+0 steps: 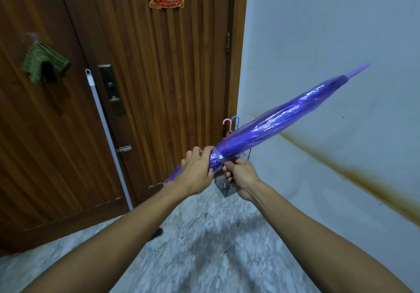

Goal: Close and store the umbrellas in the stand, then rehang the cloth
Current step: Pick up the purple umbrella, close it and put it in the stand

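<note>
- Step in hand, as I judge it: fastening the strap around the furled purple umbrella [268,125], which slants from 8 o'clock up to 2 o'clock in front of the door.
- Next move likely calls for snapping the strap, then tipping it point-down into the stand [223,187] at floor level by the door corner, where pink and blue handles already show.
- Left hand [196,171] wraps the folded canopy.
- Right hand [241,176] pinches the strap just below the white snap.
- Green cloth [43,64] hangs on the door at 10 o'clock.
</note>
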